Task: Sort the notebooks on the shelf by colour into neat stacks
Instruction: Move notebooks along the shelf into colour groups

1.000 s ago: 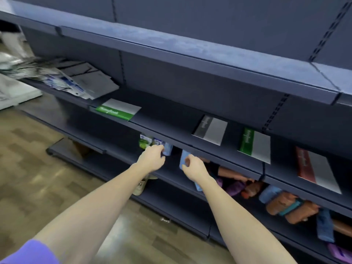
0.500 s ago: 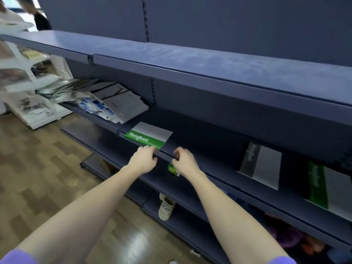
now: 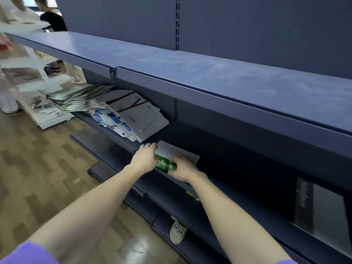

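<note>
Both hands on green notebook [image 3: 166, 164] at shelf [image 3: 219, 189] edge: left hand [image 3: 145, 159] fingers curled over its 9 o'clock end, right hand [image 3: 182, 169] gripping 3 o'clock end.

Two notebooks [image 3: 177, 157] [image 3: 322, 206]; two hands [image 3: 145, 159] [image 3: 182, 168]

Both arms stretched forward, hands at the green notebook [image 3: 166, 165]

The left hand [image 3: 145, 159] sits at the notebook's left end, back of the hand up, its fingers [image 3: 150, 146] curled over the far-left corner and gripping it. The right hand [image 3: 182, 170] is at the notebook's right end, knuckles up, fingers bent down onto the cover and holding that edge. The two hands are close together, with only the notebook's green band showing between them. Both forearms are bare and run nearly straight from the lower corners of the view, converging on the notebook; a purple sleeve [image 3: 28, 254] edge shows at the left upper arm.
</note>
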Demonstrator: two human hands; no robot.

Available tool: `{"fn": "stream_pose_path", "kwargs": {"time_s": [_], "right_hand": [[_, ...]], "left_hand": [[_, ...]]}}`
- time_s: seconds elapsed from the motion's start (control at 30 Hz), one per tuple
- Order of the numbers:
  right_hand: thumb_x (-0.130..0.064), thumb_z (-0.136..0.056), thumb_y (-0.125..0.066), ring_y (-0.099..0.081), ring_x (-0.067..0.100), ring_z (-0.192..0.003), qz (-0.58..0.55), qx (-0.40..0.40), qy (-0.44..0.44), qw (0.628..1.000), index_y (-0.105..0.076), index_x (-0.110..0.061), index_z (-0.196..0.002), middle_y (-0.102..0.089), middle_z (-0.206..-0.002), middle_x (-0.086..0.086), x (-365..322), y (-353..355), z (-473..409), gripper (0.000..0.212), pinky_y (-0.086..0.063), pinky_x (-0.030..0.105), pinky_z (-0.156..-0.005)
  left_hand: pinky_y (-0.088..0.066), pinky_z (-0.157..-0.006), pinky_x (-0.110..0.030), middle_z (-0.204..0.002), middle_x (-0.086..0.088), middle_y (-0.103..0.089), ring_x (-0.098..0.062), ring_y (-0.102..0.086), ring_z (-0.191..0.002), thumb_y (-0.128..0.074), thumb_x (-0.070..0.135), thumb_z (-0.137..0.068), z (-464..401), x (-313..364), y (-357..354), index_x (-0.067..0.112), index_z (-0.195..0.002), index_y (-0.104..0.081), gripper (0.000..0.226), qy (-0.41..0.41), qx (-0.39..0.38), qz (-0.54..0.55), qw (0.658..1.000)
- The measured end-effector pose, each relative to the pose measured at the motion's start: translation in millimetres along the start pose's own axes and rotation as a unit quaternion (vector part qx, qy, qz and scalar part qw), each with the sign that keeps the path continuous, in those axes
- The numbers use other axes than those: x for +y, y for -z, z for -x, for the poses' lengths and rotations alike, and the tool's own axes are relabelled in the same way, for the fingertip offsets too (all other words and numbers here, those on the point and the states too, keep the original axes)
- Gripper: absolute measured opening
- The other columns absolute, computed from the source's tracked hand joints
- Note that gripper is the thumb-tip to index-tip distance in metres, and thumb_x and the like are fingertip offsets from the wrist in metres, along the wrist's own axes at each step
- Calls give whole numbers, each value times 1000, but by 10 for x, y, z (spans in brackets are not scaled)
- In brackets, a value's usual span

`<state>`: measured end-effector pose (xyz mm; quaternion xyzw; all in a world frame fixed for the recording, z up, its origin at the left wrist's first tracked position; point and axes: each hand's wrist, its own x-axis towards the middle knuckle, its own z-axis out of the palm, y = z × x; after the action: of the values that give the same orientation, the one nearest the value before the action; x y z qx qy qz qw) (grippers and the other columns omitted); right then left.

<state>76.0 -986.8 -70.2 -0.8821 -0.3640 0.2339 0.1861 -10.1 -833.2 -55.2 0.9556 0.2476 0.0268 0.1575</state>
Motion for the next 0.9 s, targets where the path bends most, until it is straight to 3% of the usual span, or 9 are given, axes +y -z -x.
{"fn": "stream_pose_path", "kwargs": {"time_s": [0.1,0.23,0.4,0.53,0.6,0.77,0.9], "right_hand": [[-43,-95,-59,-40,28,-136,49,-31,-15,998,-39,-25,-151,-35,-154,3,-150,-35,-238,62,-39,41,-110],[-48,-97,-51,-29,36,-142,109,-7,-71,991,-35,-29,-151,-30,-157,7,-369,-49,-440,59,-30,47,-114],[-57,-96,-48,-12,39,-148,121,7,-177,977,-23,-30,-157,-14,-164,6,-584,-149,-694,71,-17,52,-119],[-57,-98,-47,-7,41,-149,139,16,-229,963,-21,-28,-158,-6,-165,7,-752,-201,-743,72,-16,53,-119],[-59,-98,-45,-8,42,-148,146,22,-251,957,-21,-28,-158,-7,-165,8,-813,-232,-762,72,-18,53,-118],[-65,-94,-42,-12,46,-142,134,50,-291,946,-27,-27,-155,-12,-161,14,-962,-382,-825,73,-21,52,-116],[-68,-93,-41,-15,43,-142,137,64,-308,939,-28,-28,-155,-15,-160,14,-1025,-409,-807,75,-23,52,-115]], "left_hand": [[-45,-99,-43,-141,-14,-48,-35,-41,-130,-55,17,-93,-280,-232,56,11,-145,-42,54,-25,-5,1,1000],[-45,-99,-44,-141,-16,-47,-37,-44,-128,-54,18,-93,-625,-491,153,10,-143,-43,52,-81,-34,-1,996],[-40,-101,-45,-145,-17,-40,-37,-34,-133,-56,18,-93,-1020,-810,271,7,-143,-38,55,-113,-31,-37,992],[-17,-119,-50,-161,-23,-11,-39,-5,-150,-57,27,-94,-1274,-1048,262,7,-151,-25,68,-101,-37,-95,990],[-8,-122,-50,-161,-23,-11,-39,0,-151,-54,31,-95,-1320,-1167,224,7,-150,-26,67,-93,-54,-119,987],[-11,-121,-51,-150,-14,-35,-37,-22,-143,-52,30,-91,-1218,-1250,122,17,-144,-42,55,-204,-39,-166,964],[-27,-114,-39,-143,-9,-44,-31,-39,-133,-53,22,-90,-1012,-1172,53,17,-144,-42,55,-278,-61,-85,955]]}}
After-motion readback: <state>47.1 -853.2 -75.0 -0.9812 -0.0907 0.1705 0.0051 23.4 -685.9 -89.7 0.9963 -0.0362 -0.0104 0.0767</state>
